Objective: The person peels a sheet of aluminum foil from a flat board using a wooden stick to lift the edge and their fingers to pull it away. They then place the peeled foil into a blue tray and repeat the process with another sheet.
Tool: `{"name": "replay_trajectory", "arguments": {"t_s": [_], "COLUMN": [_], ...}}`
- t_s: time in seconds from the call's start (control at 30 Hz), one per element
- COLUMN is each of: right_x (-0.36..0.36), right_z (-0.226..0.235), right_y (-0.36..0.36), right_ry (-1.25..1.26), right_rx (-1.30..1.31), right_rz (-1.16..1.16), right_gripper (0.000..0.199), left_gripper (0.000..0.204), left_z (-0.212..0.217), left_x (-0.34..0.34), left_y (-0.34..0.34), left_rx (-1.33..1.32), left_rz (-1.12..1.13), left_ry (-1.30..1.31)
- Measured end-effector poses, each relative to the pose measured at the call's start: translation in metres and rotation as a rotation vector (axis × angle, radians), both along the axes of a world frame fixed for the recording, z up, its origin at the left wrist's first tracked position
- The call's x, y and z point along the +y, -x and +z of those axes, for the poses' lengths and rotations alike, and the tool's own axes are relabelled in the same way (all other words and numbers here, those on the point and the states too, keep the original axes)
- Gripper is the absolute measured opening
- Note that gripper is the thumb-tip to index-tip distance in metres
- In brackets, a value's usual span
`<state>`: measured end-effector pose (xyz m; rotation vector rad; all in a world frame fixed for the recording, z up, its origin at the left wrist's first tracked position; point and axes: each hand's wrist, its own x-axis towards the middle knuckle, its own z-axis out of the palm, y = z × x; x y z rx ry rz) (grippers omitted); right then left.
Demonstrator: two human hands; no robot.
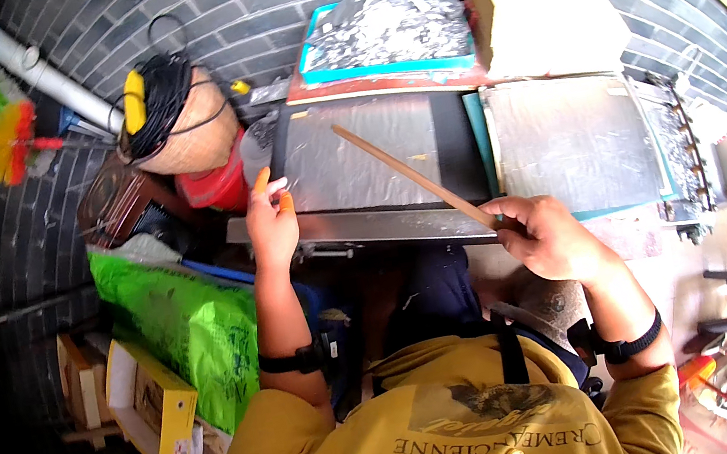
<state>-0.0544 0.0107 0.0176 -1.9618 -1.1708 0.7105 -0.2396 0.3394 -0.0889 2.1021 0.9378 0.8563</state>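
Note:
My right hand (548,236) grips the near end of a long thin wooden stick (412,175) that slants up and left over a dark flat panel (364,168). My left hand (271,221) rests at the panel's left near corner, fingers partly curled, with orange caps on some fingertips; it touches the panel's edge and holds nothing. A grey metal rail (382,224) runs along the panel's near edge.
A second grey sheet (571,142) lies right of the panel. Behind stand a tray with a teal rim (316,74) and a pale block (540,18). Left are a green bag (184,327), a yellow box (153,408), a woven basket (192,135) with black cable.

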Motion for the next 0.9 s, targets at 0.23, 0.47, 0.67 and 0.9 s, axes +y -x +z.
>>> {"name": "replay_trajectory", "arguments": {"t_s": [0.23,0.47,0.67,0.9], "right_x": [-0.041,-0.086,-0.121,-0.130], "right_z": [0.011,0.001,0.001,0.010], "right_y": [-0.013,-0.020,-0.011,-0.018], "right_ry": [-0.049,-0.144,-0.160,-0.176], "right_rx": [0.176,0.118,0.310,0.309], "right_rz": [-0.277,-0.409,-0.482,-0.517], "right_gripper": [0.026,0.024,0.023,0.019], "left_gripper": [0.046,0.044,0.040,0.043], "left_z": [0.004,0.025,-0.014,-0.014], "left_x": [-0.040,-0.084,-0.079,-0.076], "left_y": [-0.083,-0.140,-0.125,-0.124], "left_rx": [-0.110,0.005,-0.091,-0.098], "left_rz": [-0.291,-0.397,-0.284,-0.335], "left_ry": [0.109,0.155,0.299,0.390]}}
